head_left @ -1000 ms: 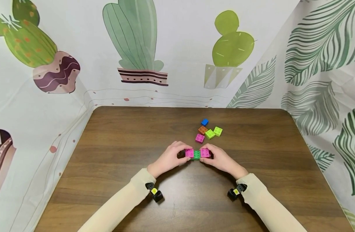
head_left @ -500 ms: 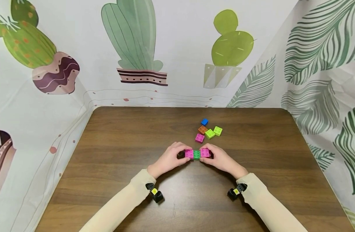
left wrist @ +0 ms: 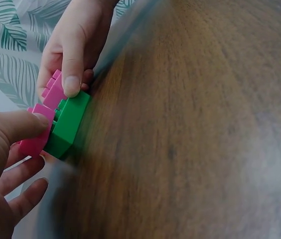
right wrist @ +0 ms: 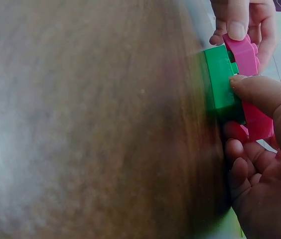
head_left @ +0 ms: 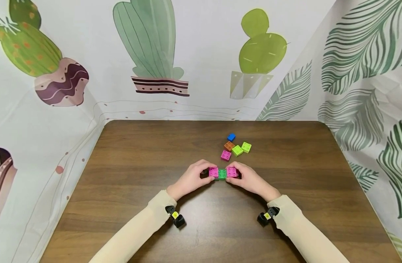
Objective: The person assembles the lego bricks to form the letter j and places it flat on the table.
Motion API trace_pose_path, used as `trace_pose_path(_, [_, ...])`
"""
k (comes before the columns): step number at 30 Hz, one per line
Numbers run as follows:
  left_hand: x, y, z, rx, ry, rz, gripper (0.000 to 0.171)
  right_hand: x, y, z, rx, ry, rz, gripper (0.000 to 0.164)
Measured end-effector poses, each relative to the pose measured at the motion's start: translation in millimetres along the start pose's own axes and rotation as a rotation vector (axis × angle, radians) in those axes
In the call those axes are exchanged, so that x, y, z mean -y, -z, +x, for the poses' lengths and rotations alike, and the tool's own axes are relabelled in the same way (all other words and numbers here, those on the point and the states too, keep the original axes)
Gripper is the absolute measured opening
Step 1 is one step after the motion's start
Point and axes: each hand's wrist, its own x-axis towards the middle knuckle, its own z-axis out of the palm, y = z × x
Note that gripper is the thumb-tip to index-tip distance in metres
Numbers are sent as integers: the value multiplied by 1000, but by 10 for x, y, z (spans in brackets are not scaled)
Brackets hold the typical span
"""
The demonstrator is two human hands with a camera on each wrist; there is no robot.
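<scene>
On the table, a long green toy building brick (head_left: 222, 174) lies between both hands, its studs up. A pink square brick (head_left: 213, 172) is over its left end, pinched between the thumb and fingers of the left hand (head_left: 194, 177). In the left wrist view this pink brick (left wrist: 38, 130) looks slightly tilted against the green one (left wrist: 70, 124). A second pink brick (head_left: 232, 172) sits on the green brick's right end. The right hand (head_left: 251, 179) grips that end, its thumb pressing the green side (right wrist: 221, 79) in the right wrist view.
Beyond the hands lie several loose bricks: a pink one (head_left: 225, 155), an orange-brown one (head_left: 229, 146), a blue one (head_left: 231, 137) and two lime ones (head_left: 237, 150). The wooden table (head_left: 138, 153) meets a cactus-print cloth (head_left: 207, 54) at the back.
The left pink brick shifted slightly toward the person, then back away, in the left hand's pinch. The right hand and loose bricks stay in place; the head view moves slightly.
</scene>
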Motion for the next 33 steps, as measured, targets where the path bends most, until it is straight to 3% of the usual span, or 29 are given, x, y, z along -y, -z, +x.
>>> trace_pose_path(12, [-26,-61,15,22,31,-4,39,-37,-25,2,-7,12,-4,31])
trace_pose_path(33, [-2,-88,16,-7,54,-34,35,-29,-8,-1,-2,6,-6,31])
